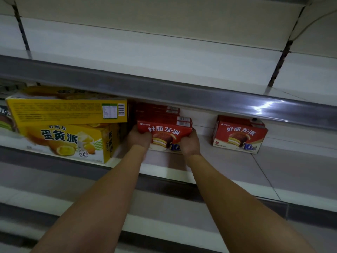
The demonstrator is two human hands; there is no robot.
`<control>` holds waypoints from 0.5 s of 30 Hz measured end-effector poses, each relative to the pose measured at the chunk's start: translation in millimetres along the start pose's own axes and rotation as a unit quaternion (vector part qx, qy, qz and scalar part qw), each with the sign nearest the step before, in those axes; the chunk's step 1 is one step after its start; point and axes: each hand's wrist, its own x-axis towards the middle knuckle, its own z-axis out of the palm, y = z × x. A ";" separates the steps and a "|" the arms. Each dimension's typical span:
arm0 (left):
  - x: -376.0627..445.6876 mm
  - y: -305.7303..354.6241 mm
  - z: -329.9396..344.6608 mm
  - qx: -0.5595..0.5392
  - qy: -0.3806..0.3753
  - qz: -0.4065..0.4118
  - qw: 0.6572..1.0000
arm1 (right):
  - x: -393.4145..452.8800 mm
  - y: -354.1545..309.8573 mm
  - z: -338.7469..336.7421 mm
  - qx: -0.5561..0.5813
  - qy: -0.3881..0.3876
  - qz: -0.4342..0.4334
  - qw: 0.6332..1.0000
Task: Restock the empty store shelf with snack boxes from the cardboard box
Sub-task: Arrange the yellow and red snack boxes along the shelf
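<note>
Red snack box (165,133) — gripped between left hand (139,137) and right hand (189,143).

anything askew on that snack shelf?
Yes. The upper yellow box lies flat and tilted across the upright yellow box, label side out. The red box between both hands and the other red box stand upright.

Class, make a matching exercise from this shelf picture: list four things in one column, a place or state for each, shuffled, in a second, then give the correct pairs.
Column 1
1. red box in the middle
2. red box on the right
3. upper yellow box
4. lower yellow box

Column 2
A. lying on another box
B. standing alone, untouched
C. held by both hands
D. front showing a 22% label

Pairs: 1-C, 2-B, 3-A, 4-D
</note>
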 end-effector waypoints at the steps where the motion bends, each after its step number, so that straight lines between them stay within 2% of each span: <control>1: -7.6 1.0 5.1 0.010 -0.002 0.007 1.000 | -4.9 -1.3 -9.2 -0.011 0.012 -0.002 1.000; 9: -69.2 6.1 69.7 0.075 -0.111 0.073 0.988 | -6.7 14.3 -104.5 -0.029 0.138 0.006 0.990; 15: -101.9 -2.8 128.3 0.065 -0.179 0.088 0.978 | -3.8 27.6 -173.0 0.003 0.235 0.019 0.972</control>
